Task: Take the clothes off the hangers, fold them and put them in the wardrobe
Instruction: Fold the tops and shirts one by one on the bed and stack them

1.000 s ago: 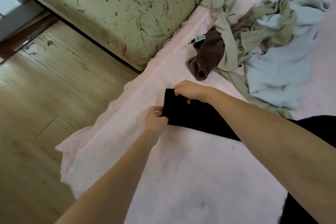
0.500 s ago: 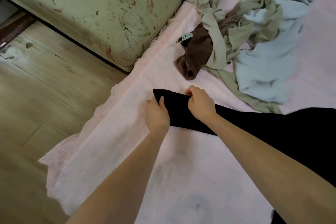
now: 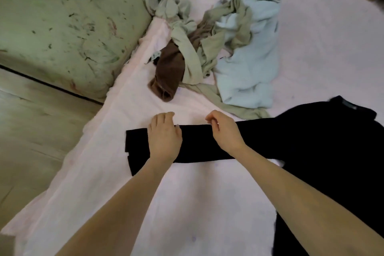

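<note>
pink sheet [image 3: 207, 203] bare near its edge; left hand [image 3: 165, 139] flat, right hand [image 3: 225, 132] pinching black sleeve [image 3: 197, 145].

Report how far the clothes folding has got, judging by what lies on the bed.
Done: no hangers show, so the visible clothes are off them. In hand: the black garment lies on the pink sheet, one sleeve stretched flat under the left hand; the right hand pinches its upper edge. Left: folding it, then the brown garment, the beige clothes and the light blue one. No wardrobe is visible.
</note>
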`<state>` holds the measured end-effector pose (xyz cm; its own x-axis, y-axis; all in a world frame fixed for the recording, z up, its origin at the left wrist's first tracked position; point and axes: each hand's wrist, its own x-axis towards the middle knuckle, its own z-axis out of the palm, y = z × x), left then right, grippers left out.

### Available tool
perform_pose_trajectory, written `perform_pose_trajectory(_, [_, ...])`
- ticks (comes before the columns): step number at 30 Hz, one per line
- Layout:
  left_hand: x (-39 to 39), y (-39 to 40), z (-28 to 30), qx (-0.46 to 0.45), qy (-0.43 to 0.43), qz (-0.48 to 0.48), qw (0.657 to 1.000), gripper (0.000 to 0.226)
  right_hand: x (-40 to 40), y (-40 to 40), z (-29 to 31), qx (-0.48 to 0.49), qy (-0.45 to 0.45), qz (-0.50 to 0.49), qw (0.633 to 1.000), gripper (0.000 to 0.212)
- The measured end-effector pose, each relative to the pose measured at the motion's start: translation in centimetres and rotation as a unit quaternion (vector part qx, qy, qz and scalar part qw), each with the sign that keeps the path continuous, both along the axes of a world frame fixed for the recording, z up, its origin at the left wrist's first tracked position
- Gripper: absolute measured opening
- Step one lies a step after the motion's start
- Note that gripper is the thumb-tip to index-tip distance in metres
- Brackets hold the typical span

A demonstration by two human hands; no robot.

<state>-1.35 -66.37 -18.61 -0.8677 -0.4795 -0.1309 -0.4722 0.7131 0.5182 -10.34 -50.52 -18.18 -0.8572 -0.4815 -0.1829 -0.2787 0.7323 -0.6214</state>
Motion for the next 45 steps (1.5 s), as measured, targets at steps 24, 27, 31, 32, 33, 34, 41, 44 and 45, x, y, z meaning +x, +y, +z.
perform_pose_trajectory(24, [-20.2, 25.4, -2.7, 0.102, -0.089, -0.184, 0.974, 0.052, -17.0, 27.2, -2.2, 0.034, 0.073, 0.02, 0.997, 0.004])
perform_pose_trajectory(27, [-20.9, 23.7, -2.1, 0.071, -0.152, -0.205, 0.964, 0.037, -16.5, 27.3, -3.2, 0.07, 0.053, 0.025, 0.996, 0.005])
perform_pose_trajectory(31, [-20.1, 22.3, -1.8, 0.015, -0.143, -0.219, 0.965, 0.025, -16.6, 25.7, -4.9, 0.109, 0.086, -0.001, 0.99, 0.012])
perform_pose_trajectory(32, [-19.8, 22.1, -2.0, 0.014, -0.115, -0.215, 0.97, 0.02, -16.7, 25.1, -5.2, 0.107, 0.095, -0.023, 0.989, 0.015])
perform_pose_trajectory(33, [-19.6, 21.9, -2.2, 0.022, -0.087, -0.209, 0.974, 0.015, -16.9, 24.6, -5.4, 0.102, 0.097, -0.045, 0.989, 0.018])
perform_pose_trajectory(34, [-19.3, 21.7, -2.3, 0.034, -0.063, -0.209, 0.975, 0.013, -17.0, 24.2, -5.5, 0.096, 0.092, -0.062, 0.989, 0.021])
perform_pose_trajectory(41, [-16.8, 21.5, -2.9, -0.034, -0.005, -0.392, 0.919, 0.031, -17.2, 26.7, -4.6, 0.103, 0.068, 0.07, 0.99, 0.022])
perform_pose_trajectory(44, [-17.3, 22.3, -2.8, -0.002, -0.073, -0.364, 0.929, 0.031, -16.7, 27.8, -4.2, 0.17, 0.113, 0.138, 0.969, 0.024])
perform_pose_trajectory(45, [-17.8, 22.5, -2.7, 0.001, -0.089, -0.342, 0.936, 0.028, -16.7, 27.9, -4.2, 0.184, 0.123, 0.143, 0.965, 0.023])
